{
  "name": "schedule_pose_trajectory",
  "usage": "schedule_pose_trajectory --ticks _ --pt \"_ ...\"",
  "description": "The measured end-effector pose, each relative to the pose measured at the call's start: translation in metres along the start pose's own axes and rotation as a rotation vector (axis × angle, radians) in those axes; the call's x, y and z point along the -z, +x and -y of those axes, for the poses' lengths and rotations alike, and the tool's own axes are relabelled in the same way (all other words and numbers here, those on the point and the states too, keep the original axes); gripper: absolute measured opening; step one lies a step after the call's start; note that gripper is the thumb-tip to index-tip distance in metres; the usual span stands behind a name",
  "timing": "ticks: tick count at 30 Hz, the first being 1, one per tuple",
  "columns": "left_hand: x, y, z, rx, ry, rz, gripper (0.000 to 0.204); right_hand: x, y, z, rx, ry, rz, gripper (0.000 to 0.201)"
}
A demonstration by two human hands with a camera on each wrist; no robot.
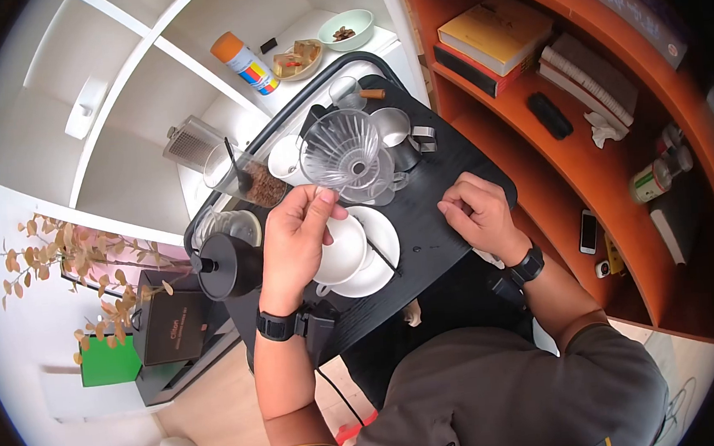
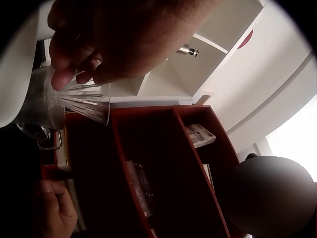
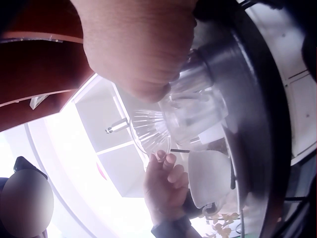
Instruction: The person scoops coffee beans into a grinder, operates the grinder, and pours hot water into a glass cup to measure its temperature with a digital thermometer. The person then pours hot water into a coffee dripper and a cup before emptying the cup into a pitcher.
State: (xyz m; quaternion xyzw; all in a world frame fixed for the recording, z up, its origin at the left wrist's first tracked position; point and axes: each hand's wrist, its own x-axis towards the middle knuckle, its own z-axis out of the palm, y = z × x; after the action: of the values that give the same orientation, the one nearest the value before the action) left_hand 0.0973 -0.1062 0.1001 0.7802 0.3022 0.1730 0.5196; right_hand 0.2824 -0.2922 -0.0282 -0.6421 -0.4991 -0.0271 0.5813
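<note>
My left hand (image 1: 303, 227) pinches the near edge of a clear ribbed coffee dripper (image 1: 341, 144) between thumb and fingers. The dripper stands over a glass server (image 1: 383, 186) on the black table. From the right wrist view, the left fingertips (image 3: 161, 154) are right at the dripper's rim. Just below that hand, a white cup (image 1: 341, 253) sits on a white saucer (image 1: 385, 263) with a thin black stick across it. My right hand (image 1: 482, 213) rests by the table's right edge, fingers loosely curled, holding nothing.
Behind the dripper are a metal jug (image 1: 405, 139) and a small glass (image 1: 347, 94). To the left stand a clear container of brown coffee (image 1: 263, 186) with a black scoop and a black lidded canister (image 1: 230, 266). An orange bookshelf (image 1: 529, 176) borders the right side.
</note>
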Motion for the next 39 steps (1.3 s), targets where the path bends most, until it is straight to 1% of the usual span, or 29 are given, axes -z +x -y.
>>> schedule_pose_trajectory --ticks 4,7,10,12,13,14,16,18,20,21,22,23,25,26,28,30,32,34,36,37,38,39 --pt "0.001 0.001 0.003 0.019 -0.008 0.003 0.022 0.001 0.0 0.002 0.005 0.002 0.004 0.011" --pt "0.001 -0.002 0.004 -0.003 -0.056 -0.019 0.022 0.001 0.0 0.002 0.003 0.0 0.011 0.011" --pt "0.002 -0.008 0.001 -0.019 -0.055 -0.09 0.027 0.001 0.0 0.002 0.001 -0.015 0.02 0.011" --pt "0.005 -0.014 0.001 -0.116 -0.097 -0.104 0.033 0.001 0.002 0.005 -0.002 0.026 0.019 0.01" --pt "0.007 -0.019 -0.001 -0.127 -0.065 -0.126 0.036 0.001 0.002 0.006 -0.01 0.032 0.025 0.009" --pt "0.007 -0.024 -0.003 -0.138 -0.035 -0.17 0.039 0.0 0.004 0.007 0.018 0.007 0.028 0.009" --pt "0.013 -0.036 -0.007 -0.209 0.048 -0.214 0.041 -0.001 0.004 0.01 0.014 0.002 0.038 0.008" --pt "0.022 -0.054 -0.013 -0.215 0.035 -0.246 0.042 -0.002 0.003 0.011 -0.022 0.002 0.051 0.008" --pt "0.031 -0.071 -0.009 -0.418 -0.075 -0.336 0.042 -0.003 0.003 0.011 -0.012 -0.007 0.074 0.008" --pt "0.041 -0.078 -0.002 -0.509 -0.057 -0.401 0.042 -0.003 0.002 0.011 -0.021 -0.008 0.071 0.008" --pt "0.05 -0.086 0.003 -0.571 -0.045 -0.489 0.04 -0.003 0.002 0.011 -0.03 -0.012 0.066 0.008" --pt "0.058 -0.092 0.009 -0.622 -0.149 -0.578 0.039 -0.003 0.002 0.011 -0.027 -0.016 0.076 0.008" --pt "0.079 -0.097 0.031 -0.703 -0.146 -0.818 0.041 -0.004 0.003 0.011 -0.023 -0.01 0.072 0.009" --pt "0.089 -0.099 0.042 -0.702 -0.049 -0.929 0.041 -0.005 0.003 0.011 -0.02 -0.012 0.08 0.009" --pt "0.101 -0.105 0.063 -0.608 -0.072 -1.005 0.042 -0.006 0.001 0.009 -0.03 -0.017 0.072 0.01" --pt "0.107 -0.115 0.086 -0.41 -0.152 -0.907 0.053 -0.006 0.001 0.009 -0.025 -0.025 0.074 0.01" --pt "0.108 -0.121 0.105 -0.187 -0.099 -0.749 0.061 -0.006 0.001 0.009 -0.025 -0.036 0.075 0.01" --pt "0.099 -0.118 0.124 -0.068 -0.087 -0.624 0.063 -0.006 0.002 0.009 -0.022 -0.042 0.076 0.01" --pt "0.095 -0.11 0.134 0.029 0.108 -0.5 0.066 -0.008 0.002 0.01 -0.023 -0.052 0.076 0.009" --pt "0.09 -0.105 0.133 0.012 0.215 -0.515 0.064 -0.008 0.002 0.011 -0.027 -0.06 0.066 0.009" --pt "0.088 -0.099 0.134 0.013 0.207 -0.524 0.064 -0.008 0.002 0.011 -0.019 -0.062 0.075 0.009" --pt "0.087 -0.093 0.134 0.003 0.162 -0.458 0.061 -0.008 0.002 0.012 -0.017 -0.067 0.068 0.009"
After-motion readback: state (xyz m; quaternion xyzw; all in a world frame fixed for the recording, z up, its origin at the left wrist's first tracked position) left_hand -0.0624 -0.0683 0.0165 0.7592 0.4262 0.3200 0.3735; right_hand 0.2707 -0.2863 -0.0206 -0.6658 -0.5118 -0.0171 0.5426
